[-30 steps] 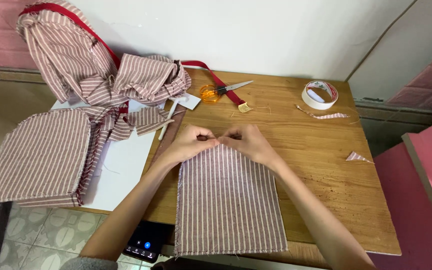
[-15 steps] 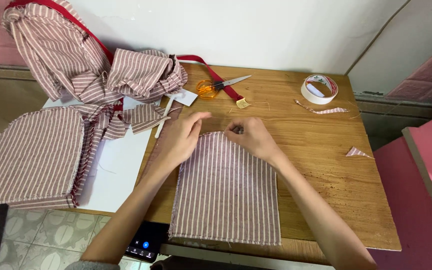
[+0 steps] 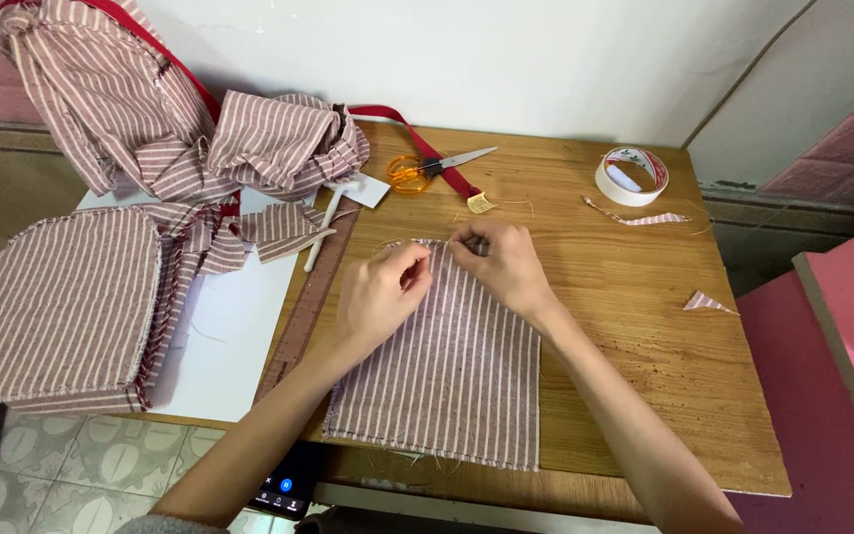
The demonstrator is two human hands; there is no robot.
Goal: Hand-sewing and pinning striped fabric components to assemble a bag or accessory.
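- The wooden surface [image 3: 635,326] carries the work; we see both hands meeting over its middle.
- Far to the left of the hands, a heap of striped cloth [image 3: 150,119] trails a red strap, and below it a stack of cut striped panels [image 3: 51,307] overhangs a white sheet.
- The striped fabric piece [image 3: 447,371] lies flat directly under and below the hands, its far edge at the fingertips and its near edge close to the surface's front.
- Our judgement for the step in hand: keep the piece flat, align the stripes square to the edge, and work the top edge in short sections without stretching it.
- The left hand [image 3: 380,295] is curled, thumb and forefinger closed in a pinch on the top edge of the piece.
- The right hand [image 3: 508,267] is likewise curled, fingertips pinching the same edge just beside the left; we cannot tell whether a pin or thread is between them.
- Beyond the right hand, well apart, stands a tape roll [image 3: 632,175].
- Beyond both hands lie orange-handled scissors [image 3: 427,168].
- Right of the right hand lies a small fabric scrap [image 3: 709,303].
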